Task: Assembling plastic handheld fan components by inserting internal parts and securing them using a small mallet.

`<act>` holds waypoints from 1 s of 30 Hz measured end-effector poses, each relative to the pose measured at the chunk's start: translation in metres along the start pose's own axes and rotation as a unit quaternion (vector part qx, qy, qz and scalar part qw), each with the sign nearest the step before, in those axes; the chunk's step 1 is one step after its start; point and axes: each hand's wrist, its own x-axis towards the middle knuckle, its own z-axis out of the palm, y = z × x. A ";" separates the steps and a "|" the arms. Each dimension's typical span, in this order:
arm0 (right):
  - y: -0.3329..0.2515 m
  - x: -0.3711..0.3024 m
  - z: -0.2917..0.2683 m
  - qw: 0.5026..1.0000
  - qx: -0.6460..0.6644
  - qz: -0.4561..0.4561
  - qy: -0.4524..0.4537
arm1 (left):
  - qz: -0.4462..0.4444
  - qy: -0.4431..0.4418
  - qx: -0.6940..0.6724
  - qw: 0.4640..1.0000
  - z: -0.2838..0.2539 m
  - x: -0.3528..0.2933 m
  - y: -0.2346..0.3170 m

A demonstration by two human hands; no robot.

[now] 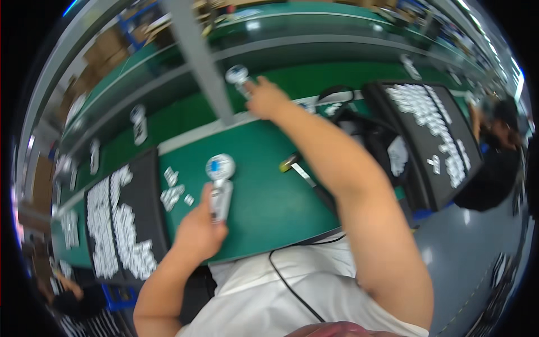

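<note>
L hand (199,233) is wrapped round the handle of a white round-headed unit (222,191), thumb up along it, round head clear of the fingers, over the green tabletop (266,210). R hand (268,100) is stretched out to a 2nd white unit (238,75) at the far green belt (175,117), fingers part-curled by the low end of its handle — too blurred, can't tell if it's gripped or just touched. To do this well: keep the L grip snug but light, off the round face, & hold that unit away from the loose white pcs (172,196) nr the L black tray (150,191). On the R, best handle the stem, not the head, & keep the forearm well up — it crosses right by a yellow-tipped tool (288,163).
</note>
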 end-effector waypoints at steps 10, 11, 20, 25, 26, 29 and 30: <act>0.001 0.027 -0.019 0.992 0.019 0.102 -0.065 | -0.051 0.138 0.085 0.986 -0.042 0.225 -0.127; -0.001 0.021 -0.036 0.993 -0.005 0.091 -0.079 | -0.047 0.157 0.100 0.981 -0.033 0.255 -0.143; -0.073 -0.199 -0.152 0.995 0.028 -0.034 -0.090 | -0.005 0.194 0.003 0.981 -0.026 0.285 -0.136; -0.107 -0.326 -0.082 0.992 0.000 -0.113 -0.048 | 0.032 0.167 0.131 0.977 -0.123 0.163 -0.163; -0.115 -0.329 -0.072 0.989 0.018 -0.133 -0.063 | 0.002 0.154 0.121 0.981 -0.146 0.128 -0.173; -0.136 -0.332 -0.054 0.993 -0.056 -0.050 -0.087 | -0.122 0.137 0.046 0.982 -0.181 0.020 -0.200; -0.140 -0.331 -0.050 0.993 -0.052 -0.053 -0.094 | -0.138 0.142 0.065 0.978 -0.179 -0.007 -0.217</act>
